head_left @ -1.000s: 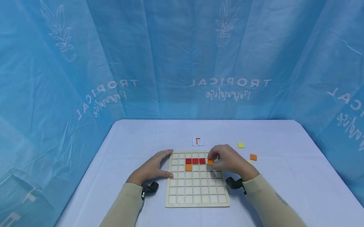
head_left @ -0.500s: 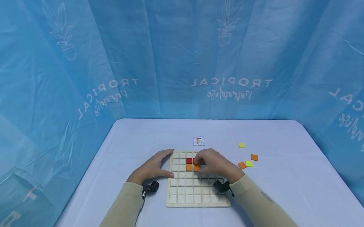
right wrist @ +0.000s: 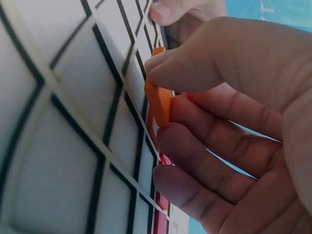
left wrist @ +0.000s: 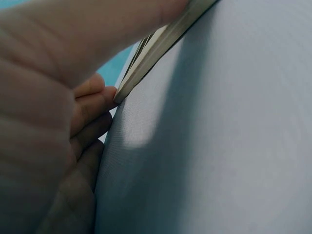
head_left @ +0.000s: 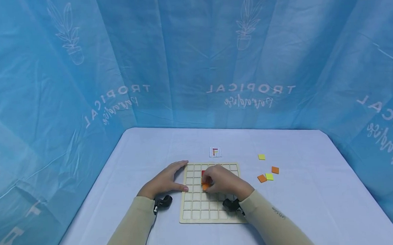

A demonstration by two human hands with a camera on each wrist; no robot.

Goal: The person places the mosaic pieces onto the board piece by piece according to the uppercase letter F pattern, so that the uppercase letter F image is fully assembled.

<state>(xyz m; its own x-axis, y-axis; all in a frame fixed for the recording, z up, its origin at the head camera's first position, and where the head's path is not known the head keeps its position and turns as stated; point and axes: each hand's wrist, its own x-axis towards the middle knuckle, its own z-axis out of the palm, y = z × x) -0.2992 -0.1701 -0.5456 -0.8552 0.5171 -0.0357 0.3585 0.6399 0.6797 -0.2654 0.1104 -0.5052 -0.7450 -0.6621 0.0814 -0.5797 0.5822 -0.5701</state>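
A wooden grid board (head_left: 200, 205) lies on the table before me. My left hand (head_left: 164, 181) rests along its left side, fingers at the far corner and thumb on the edge; the left wrist view shows both touching the rim. Between thumb and fingers my right hand (head_left: 225, 181) pinches an orange square tile (right wrist: 158, 100), tilted against the grid just below the coloured squares. A red tile (head_left: 203, 172) peeks out above the right fingers, which hide most of the other placed tiles. More red tiles (right wrist: 161, 201) show past the fingertips in the right wrist view.
A small card (head_left: 215, 152) with a coloured grid pattern lies beyond the board. To the right are loose yellow tiles (head_left: 269, 176) and orange tiles (head_left: 275, 170). The white table (head_left: 145, 146) is bordered by blue curtains (head_left: 187, 64).
My right hand has carried the orange tile leftward across the board, from its right side to under the orange tile in the left part. The left hand has stayed at the board's edge.
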